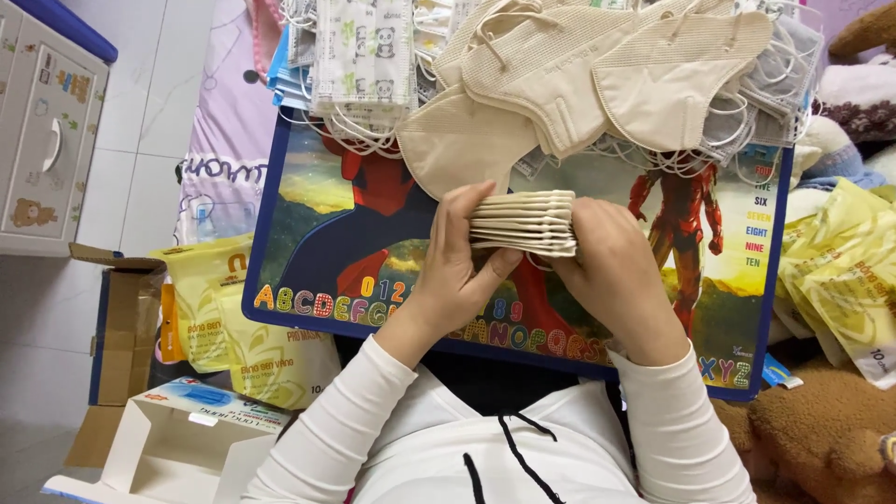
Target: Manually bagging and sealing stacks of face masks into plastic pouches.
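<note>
Both my hands hold a stack of folded beige face masks point(525, 222) edge-up over a colourful picture board point(308, 219). My left hand point(455, 266) grips the stack's left end, fingers curled over the top. My right hand point(611, 271) clasps the right end. Beyond the stack, a loose pile of beige masks point(597, 79) lies on the far part of the board, with patterned white masks point(364, 56) to its left and grey masks point(779, 75) to its right.
Yellow mask packets lie at the left point(238, 327) and at the right point(845, 280). An open white carton point(173, 439) and a brown cardboard box point(126, 317) sit at lower left. A white cabinet point(47, 140) stands far left. A brown plush toy point(821, 439) lies at lower right.
</note>
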